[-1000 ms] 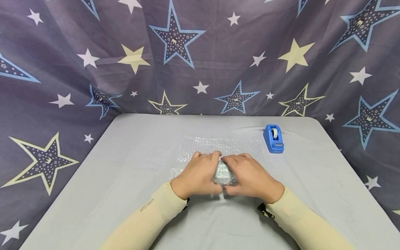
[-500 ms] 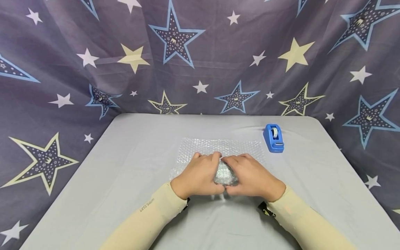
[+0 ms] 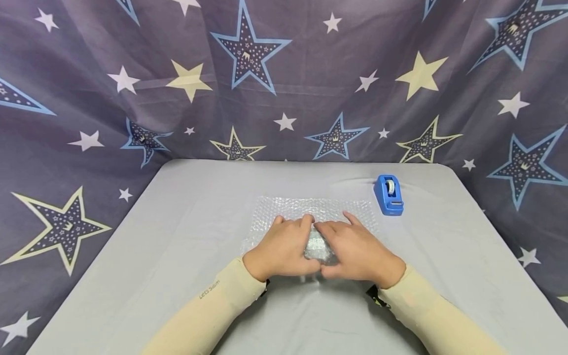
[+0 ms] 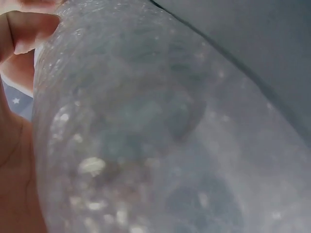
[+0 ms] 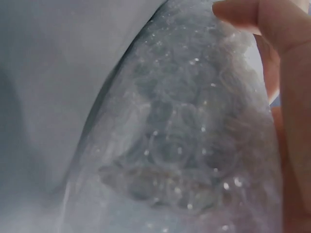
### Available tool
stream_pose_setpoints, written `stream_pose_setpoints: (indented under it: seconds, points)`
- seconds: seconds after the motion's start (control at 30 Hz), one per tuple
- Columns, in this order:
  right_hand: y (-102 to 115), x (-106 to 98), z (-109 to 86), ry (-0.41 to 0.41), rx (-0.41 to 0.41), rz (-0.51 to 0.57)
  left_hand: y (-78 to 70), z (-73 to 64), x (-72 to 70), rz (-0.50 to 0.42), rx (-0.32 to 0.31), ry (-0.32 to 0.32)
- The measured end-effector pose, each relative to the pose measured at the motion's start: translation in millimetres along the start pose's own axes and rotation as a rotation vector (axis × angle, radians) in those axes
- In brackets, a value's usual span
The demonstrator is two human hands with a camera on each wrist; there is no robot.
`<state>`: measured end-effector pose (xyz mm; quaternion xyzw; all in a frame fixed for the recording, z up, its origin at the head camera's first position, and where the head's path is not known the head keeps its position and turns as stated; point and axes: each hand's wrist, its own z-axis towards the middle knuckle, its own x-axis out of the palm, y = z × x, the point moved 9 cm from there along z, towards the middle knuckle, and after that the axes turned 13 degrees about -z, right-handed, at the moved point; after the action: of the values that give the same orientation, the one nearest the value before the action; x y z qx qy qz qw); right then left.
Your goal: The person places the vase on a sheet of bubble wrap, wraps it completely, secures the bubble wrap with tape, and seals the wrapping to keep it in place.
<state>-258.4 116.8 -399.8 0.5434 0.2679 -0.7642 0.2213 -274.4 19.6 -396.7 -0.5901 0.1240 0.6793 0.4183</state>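
Near the middle of the table (image 3: 186, 222), a bundle (image 3: 318, 246) of bubble wrap sits between two hands, with flat wrap (image 3: 288, 204) spread out beyond it on the far side. The left hand (image 3: 284, 249) grips the bundle from its side, fingers curled over the top and thumb along the near edge. The right hand (image 3: 358, 251) grips it the same way from the other side, one finger lifted away from the plastic. The two thumbs come close together at the near edge; whether they touch is hard to tell. Both wrist views are filled with blurred plastic and a darker shape behind it, too unclear to name.

The step in hand looks like rolling: something is partly covered, and the flat stretch seems to be the wrap left to use. The next move probably calls for a firm, even hold on both sides while the bundle turns away from the body, so the layers stay tight and straight. The tape (image 3: 388, 196) stands apart, beyond the right hand, untouched; fastening seems a step not yet begun.
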Motion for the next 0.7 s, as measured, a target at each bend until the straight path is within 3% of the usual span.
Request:
stream_pose_setpoints:
  seconds: [0.3, 0.53, 0.7]
  points:
    - [6, -4, 0.5, -0.043, 0.001, -0.127, 3.5, 1.7, 2.0, -0.017, -0.045, 0.019]
    - [11, -10, 2.2, -0.125, -0.026, -0.113, 8.9, 2.5, 5.2, -0.049, -0.103, 0.050]
    - [14, -4, 3.3, -0.103, -0.019, -0.135, 10.3, 1.1, 5.5, -0.060, -0.112, 0.059]
